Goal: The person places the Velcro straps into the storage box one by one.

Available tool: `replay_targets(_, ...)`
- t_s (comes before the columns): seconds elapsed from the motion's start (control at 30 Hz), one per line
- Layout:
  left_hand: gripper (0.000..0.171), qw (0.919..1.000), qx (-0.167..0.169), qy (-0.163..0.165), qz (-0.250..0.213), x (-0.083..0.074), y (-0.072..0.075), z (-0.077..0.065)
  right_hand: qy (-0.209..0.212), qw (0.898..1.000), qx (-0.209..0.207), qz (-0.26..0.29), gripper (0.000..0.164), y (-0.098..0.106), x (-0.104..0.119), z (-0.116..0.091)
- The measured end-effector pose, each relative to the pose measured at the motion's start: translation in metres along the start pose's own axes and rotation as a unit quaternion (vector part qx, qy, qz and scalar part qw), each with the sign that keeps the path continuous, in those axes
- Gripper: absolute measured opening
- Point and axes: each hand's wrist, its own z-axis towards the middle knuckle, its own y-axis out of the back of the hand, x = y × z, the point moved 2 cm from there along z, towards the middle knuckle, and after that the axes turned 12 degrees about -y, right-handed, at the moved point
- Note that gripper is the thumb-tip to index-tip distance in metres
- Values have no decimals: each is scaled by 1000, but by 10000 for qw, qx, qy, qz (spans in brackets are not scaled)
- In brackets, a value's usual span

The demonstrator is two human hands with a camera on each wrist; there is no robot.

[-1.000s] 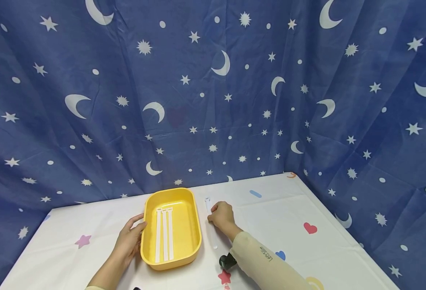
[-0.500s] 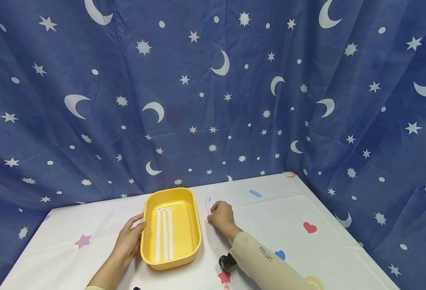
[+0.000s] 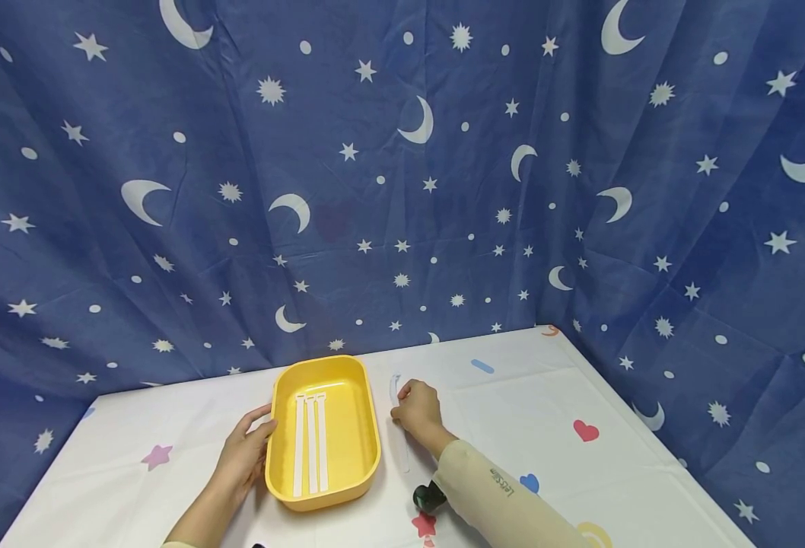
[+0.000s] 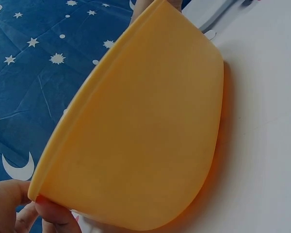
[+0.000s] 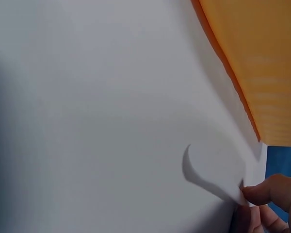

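Note:
My left hand (image 3: 241, 457) grips the left rim of a yellow plastic tray (image 3: 357, 472), thumb on the rim and fingers along the outside wall. The left wrist view shows that wall (image 4: 136, 126) large, with fingers pinching the rim at lower left. Three white cable straps (image 3: 323, 449) with slotted heads lie side by side lengthwise in the tray. Right of the tray, my right hand (image 3: 418, 411) pinches another white cable strap (image 3: 405, 454) around its middle, which the fingers hide. In the right wrist view, this strap's free end (image 5: 199, 179) curls up from the thumb and fingertip.
A white tablecloth (image 3: 512, 411) printed with coloured shapes covers the table. Behind and to the right hangs a blue curtain (image 3: 375, 213) with moons and stars. A dark rounded object (image 3: 429, 497) sits by the right sleeve (image 3: 505, 495).
The far end of the strap in my right hand has bent up and shifted slightly right. The left hand and the tray have not moved.

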Motion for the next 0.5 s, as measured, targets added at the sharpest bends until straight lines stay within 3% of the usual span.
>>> replay_targets(0.5, 55, 10000, 52, -56, 63, -1, 0, -1, -73, 9996, 159, -212, 20, 5, 4, 0)
